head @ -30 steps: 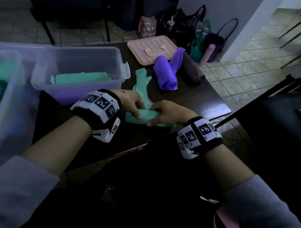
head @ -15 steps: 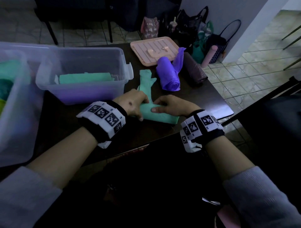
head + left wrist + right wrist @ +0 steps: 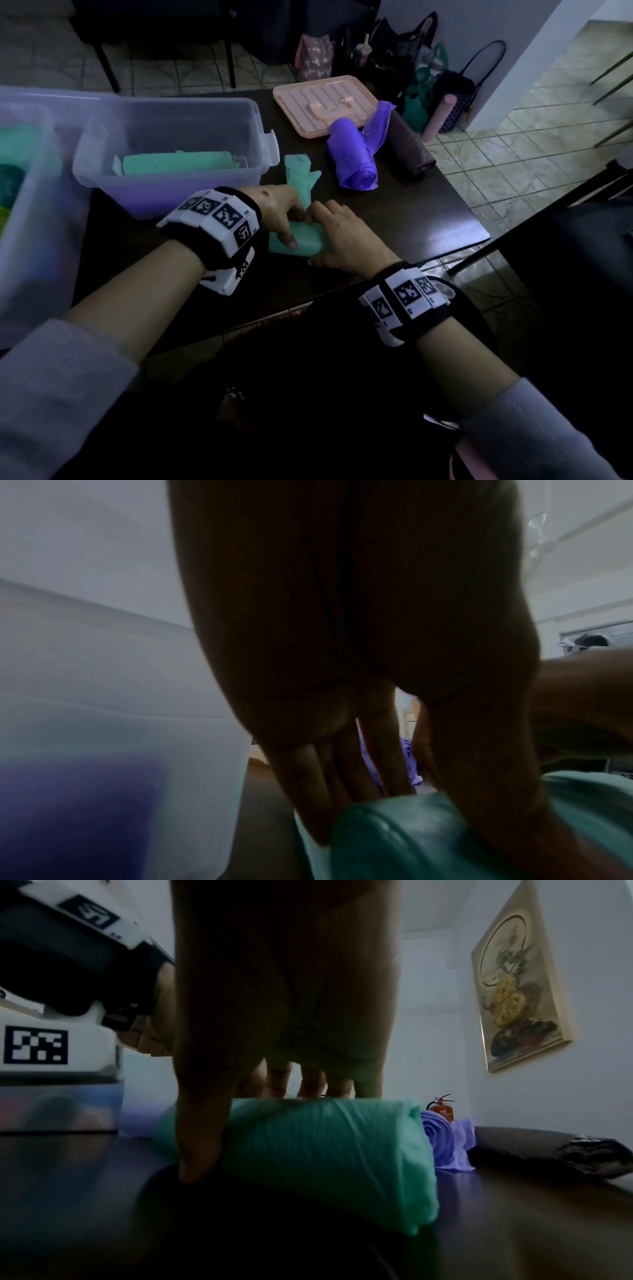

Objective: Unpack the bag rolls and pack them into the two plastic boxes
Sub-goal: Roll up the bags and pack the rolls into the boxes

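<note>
A mint-green bag roll point(image 3: 301, 241) point(image 3: 325, 1150) point(image 3: 428, 840) lies on the dark table near its front edge, with a loose green tail point(image 3: 299, 174) running away from me. My left hand point(image 3: 281, 214) grips the roll's left end, thumb in front and fingers over the top. My right hand point(image 3: 342, 236) grips its right part the same way. A clear plastic box point(image 3: 171, 113) behind my left hand holds one folded green bag point(image 3: 178, 162). A second clear box point(image 3: 30, 192) stands at the far left with green material inside.
A purple bag roll point(image 3: 352, 157) with a loose flap and a dark grey roll point(image 3: 409, 147) lie at the back right of the table. A pink lid point(image 3: 322, 102) lies behind them. Bags stand on the tiled floor beyond the table.
Both hands have come closer together on the green roll, and the roll looks shorter and thicker. Less of the loose green tail lies stretched out beyond my hands.
</note>
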